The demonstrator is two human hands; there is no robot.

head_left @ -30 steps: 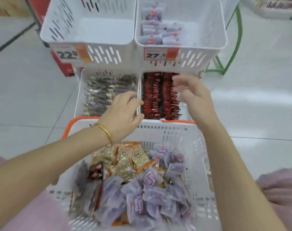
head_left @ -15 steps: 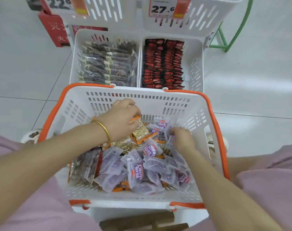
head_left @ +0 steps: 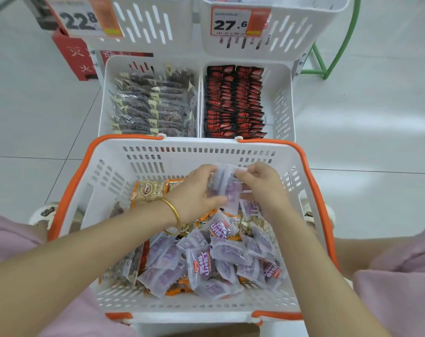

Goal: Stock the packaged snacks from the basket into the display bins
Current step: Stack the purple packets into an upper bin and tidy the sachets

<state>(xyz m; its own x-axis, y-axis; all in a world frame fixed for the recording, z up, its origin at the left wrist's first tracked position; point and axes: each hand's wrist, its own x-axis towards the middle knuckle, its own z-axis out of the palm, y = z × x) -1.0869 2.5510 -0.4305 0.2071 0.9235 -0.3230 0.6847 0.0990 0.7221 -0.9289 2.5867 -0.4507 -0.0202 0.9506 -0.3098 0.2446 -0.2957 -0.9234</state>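
A white basket with orange rim [head_left: 70, 190] stands in front of me, holding several purple snack packets [head_left: 201, 263] and orange nut packets [head_left: 148, 190]. Above its far end, my left hand [head_left: 197, 193] and my right hand [head_left: 262, 186] together grip a small bunch of purple packets [head_left: 227, 188], fingers curled round it from both sides. Beyond the basket are the display bins: the lower left bin [head_left: 104, 98] holds dark clear-wrapped packs, the lower right bin [head_left: 282, 103] red-and-black packs.
Two upper white bins carry price tags 22.8 [head_left: 85, 19] and 27.6 [head_left: 233, 21]. A red box [head_left: 73, 59] stands on the floor at back left, a green metal frame [head_left: 333, 52] at back right. Pale tiled floor [head_left: 376, 132] surrounds the rack.
Both hands came back from the lower bins into the basket, dug among the packets, and now lift a bunch of purple packets between them. The view has tilted downward.
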